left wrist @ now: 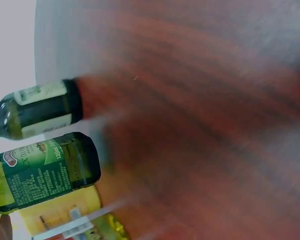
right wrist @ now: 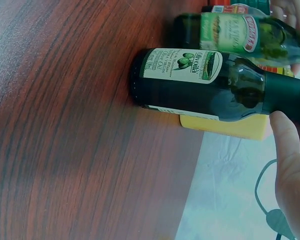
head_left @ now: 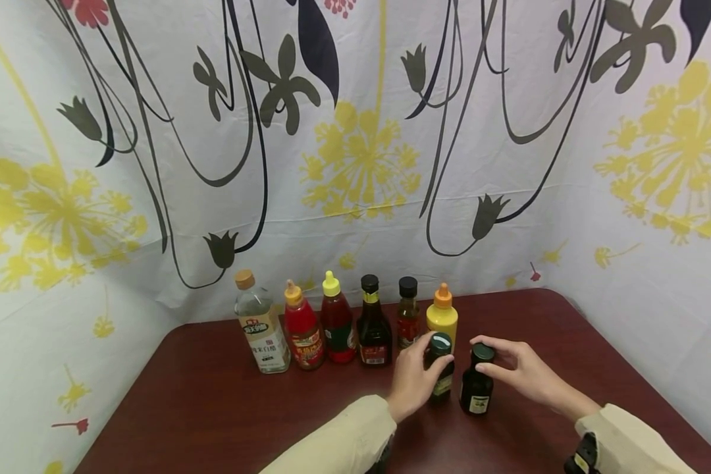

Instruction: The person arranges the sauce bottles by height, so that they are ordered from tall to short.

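Note:
My left hand (head_left: 411,376) holds a green glass oil bottle (head_left: 442,385) by its upper part, thumb on the near side. That bottle has a green label in the left wrist view (left wrist: 37,172). Just right of it, my right hand (head_left: 524,372) pinches a dark olive oil bottle (head_left: 476,392) at the neck, below its dark green cap (head_left: 483,352). The olive oil bottle's pale label (right wrist: 182,65) faces the right wrist camera, with a finger against the green neck. Both bottles are upright, side by side.
Behind the hands stands a row: a clear vinegar bottle (head_left: 263,336), two red sauce bottles (head_left: 305,336) (head_left: 338,322), a dark sauce bottle (head_left: 374,329), a small black-capped bottle (head_left: 408,316) and a yellow squeeze bottle (head_left: 442,317). The dark red table (head_left: 213,408) meets a patterned cloth (head_left: 355,250).

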Demonstrator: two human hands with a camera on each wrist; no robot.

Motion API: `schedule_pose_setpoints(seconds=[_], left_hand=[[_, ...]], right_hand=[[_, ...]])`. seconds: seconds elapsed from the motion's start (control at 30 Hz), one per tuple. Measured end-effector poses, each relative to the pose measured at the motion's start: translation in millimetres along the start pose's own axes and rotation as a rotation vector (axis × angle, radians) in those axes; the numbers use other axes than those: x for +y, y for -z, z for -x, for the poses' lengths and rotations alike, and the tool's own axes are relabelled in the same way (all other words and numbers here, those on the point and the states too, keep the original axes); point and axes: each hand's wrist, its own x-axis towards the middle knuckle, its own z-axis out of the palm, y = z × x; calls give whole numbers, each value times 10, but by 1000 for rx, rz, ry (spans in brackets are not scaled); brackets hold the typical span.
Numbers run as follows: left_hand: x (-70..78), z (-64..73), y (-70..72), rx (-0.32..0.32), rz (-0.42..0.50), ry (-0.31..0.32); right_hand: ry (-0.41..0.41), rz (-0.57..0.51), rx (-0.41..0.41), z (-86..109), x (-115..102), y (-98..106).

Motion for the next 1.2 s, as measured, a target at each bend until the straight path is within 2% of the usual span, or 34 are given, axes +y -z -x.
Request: schedule_pose_setpoints(seconds=[0.27,0.43,0.67,0.9,1.07,1.2], left_hand=[[72,-244,23,-120,15,15],[92,-360,-10,-175,33,66],[115,-487,-41,-204,35,112],[154,-615,-73,-258,-20,132],[197,-692,-134,-251,-58,163],[229,-744,-182,-250,-38,166]], right_hand=[[6,-6,-23,-1,-24,25],[29,-26,-24,-13,-15,20],[89,-12,-12,-13,0,3],[78,-11,-6,-9,-22,4],[64,-22,-10,-4,-25,4],[53,-34,-16,-9,-29,-1]])
